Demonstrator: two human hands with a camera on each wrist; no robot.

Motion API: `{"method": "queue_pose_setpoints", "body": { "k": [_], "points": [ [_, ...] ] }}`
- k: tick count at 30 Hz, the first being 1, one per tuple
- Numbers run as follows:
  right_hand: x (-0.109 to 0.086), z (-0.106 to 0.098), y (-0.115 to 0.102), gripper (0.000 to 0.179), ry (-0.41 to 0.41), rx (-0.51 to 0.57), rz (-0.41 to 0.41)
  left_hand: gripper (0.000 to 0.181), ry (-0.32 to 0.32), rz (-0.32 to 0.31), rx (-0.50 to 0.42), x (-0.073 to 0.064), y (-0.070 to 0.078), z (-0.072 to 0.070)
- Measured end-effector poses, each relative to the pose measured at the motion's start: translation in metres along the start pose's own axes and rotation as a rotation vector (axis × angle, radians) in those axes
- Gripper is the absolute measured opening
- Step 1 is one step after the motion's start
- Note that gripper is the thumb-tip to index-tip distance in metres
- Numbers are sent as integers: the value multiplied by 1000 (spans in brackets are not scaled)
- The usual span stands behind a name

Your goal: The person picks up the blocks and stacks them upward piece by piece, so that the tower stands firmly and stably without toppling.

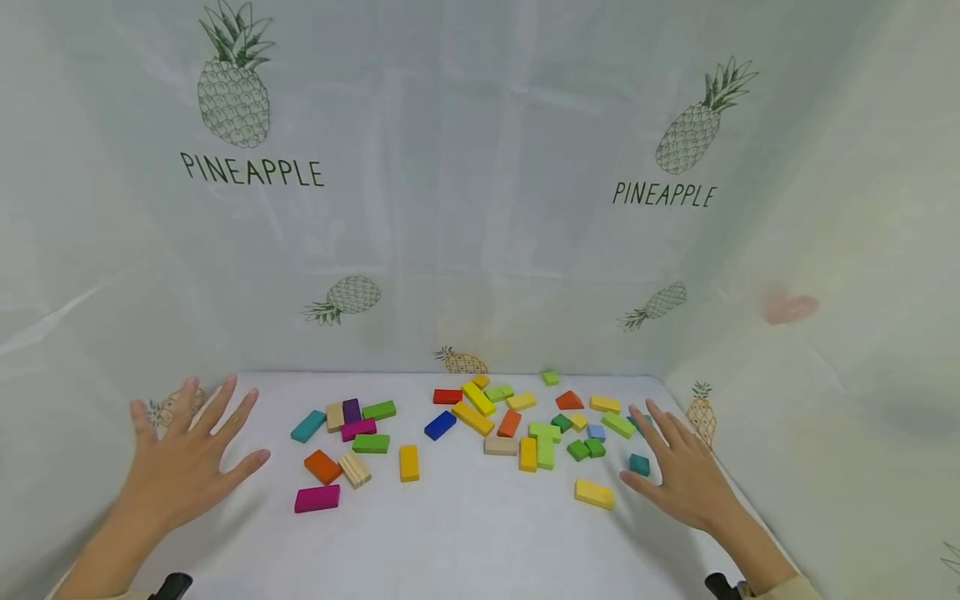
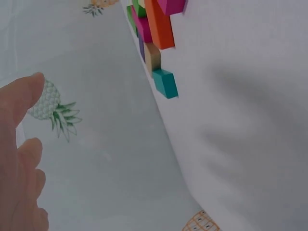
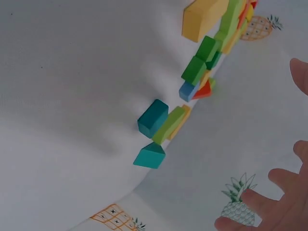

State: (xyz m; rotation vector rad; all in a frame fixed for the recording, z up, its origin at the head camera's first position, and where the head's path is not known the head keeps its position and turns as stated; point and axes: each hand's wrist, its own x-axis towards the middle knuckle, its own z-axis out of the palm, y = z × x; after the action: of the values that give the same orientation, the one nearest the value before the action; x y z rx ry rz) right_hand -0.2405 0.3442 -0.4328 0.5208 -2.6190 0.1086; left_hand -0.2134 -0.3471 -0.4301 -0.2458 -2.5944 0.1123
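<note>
The left hand is above the left side of the white tabletop, its grip spread, with fingers and thumb wide apart. The block nearest it is a teal block, which lies just beside a tan block. Close by are a purple block, two green blocks, an orange block near a ridged pale wooden block, and two magenta blocks, one of them at the front of this group

The right hand is above the right side, its grip also spread, the thumb well apart from the fingers. In the head view a teal cube shows between thumb and fingers, but the right wrist view shows the hand apart from the blocks. A teal triangular piece lies near that cube, as does a light green block; a pale yellow block lies farther forward

Between the hands are an amber block, a blue block, a red block and a mixed cluster with a beige block at its front. Behind the tabletop hangs a pale sheet printed with pineapples
</note>
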Motion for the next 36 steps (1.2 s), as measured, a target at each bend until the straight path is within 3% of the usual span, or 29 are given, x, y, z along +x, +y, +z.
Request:
{"method": "queue_pose_setpoints", "body": {
  "k": [7, 15, 21, 29, 36],
  "points": [
    [4, 8, -7, 98, 0, 51, -7, 103, 46, 47, -17, 9, 14, 3],
    [6, 13, -16, 95, -69, 112, 15, 101, 37, 75, -98, 23, 34, 12],
    [8, 20, -16, 91, -95, 203, 22, 97, -24, 79, -187, 35, 52, 17],
    [14, 34, -19, 89, -174, 330, 67, 89, -141, 71, -384, 44, 76, 22],
    [17, 41, -24, 82, -223, 420, 62, 88, -185, 96, -519, 48, 100, 35]
  ]
}}
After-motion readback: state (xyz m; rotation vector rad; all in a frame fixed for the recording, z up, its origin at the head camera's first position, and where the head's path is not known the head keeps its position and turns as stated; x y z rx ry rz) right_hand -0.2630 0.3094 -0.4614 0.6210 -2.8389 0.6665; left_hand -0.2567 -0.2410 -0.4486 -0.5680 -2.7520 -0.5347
